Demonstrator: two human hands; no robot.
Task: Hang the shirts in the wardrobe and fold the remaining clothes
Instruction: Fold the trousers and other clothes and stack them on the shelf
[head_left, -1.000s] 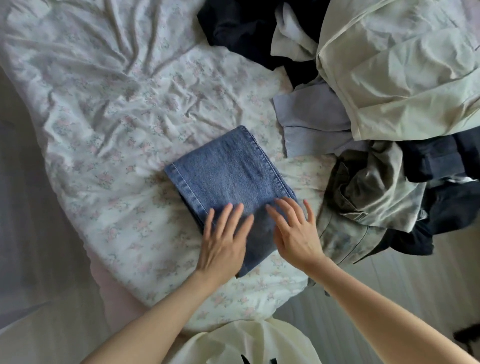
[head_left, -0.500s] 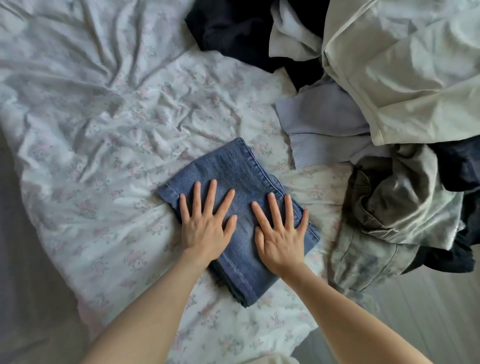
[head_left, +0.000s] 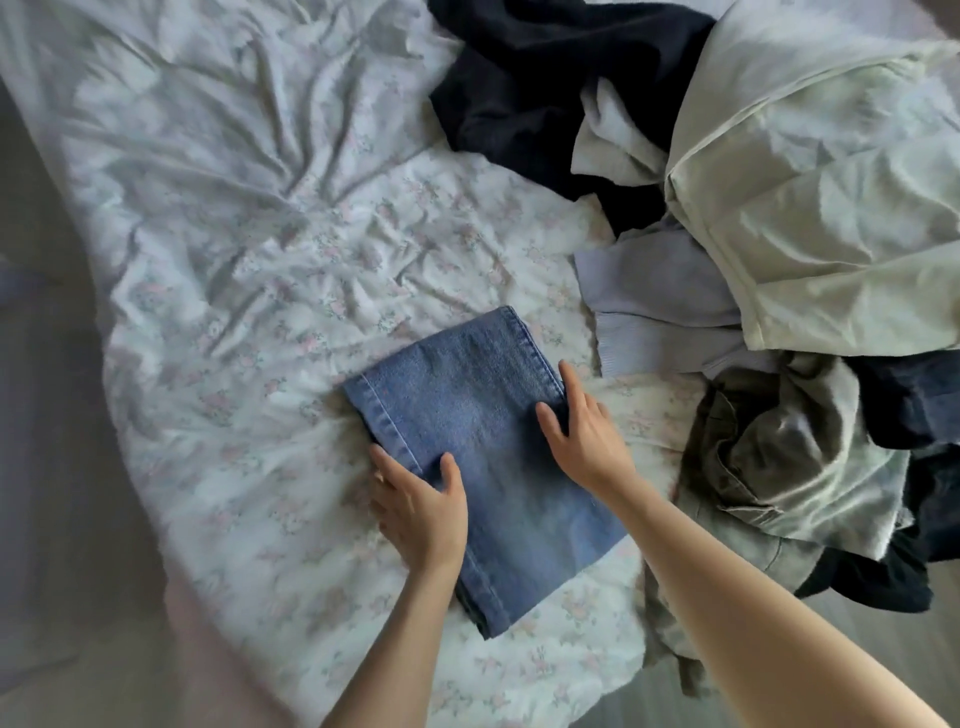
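Half a second ago both your palms lay flat on top of the jeans (head_left: 483, 457); now they have slid apart to the bundle's two long sides.

Head view: the folded jeans lie on the floral bed (head_left: 249, 270) near its front edge, just left of the pile (head_left: 779, 270) of unfolded clothes. Your left hand (head_left: 418, 506) grasps the near-left edge, thumb on top of the denim and fingers tucked down at the side. Your right hand (head_left: 584, 428) grasps the right seam the same way, thumb on top, fingers along the edge.

Denim like this is likely heavy and fairly stiff for cloth, so the fold should hold its shape, but the layers can slip over each other. You'd do best to take it from both long sides, fingers under the bottom layer, and lift it level.

Both forearms reach in from the lower edge, wrists low, hands angled inward toward each other across the bundle.
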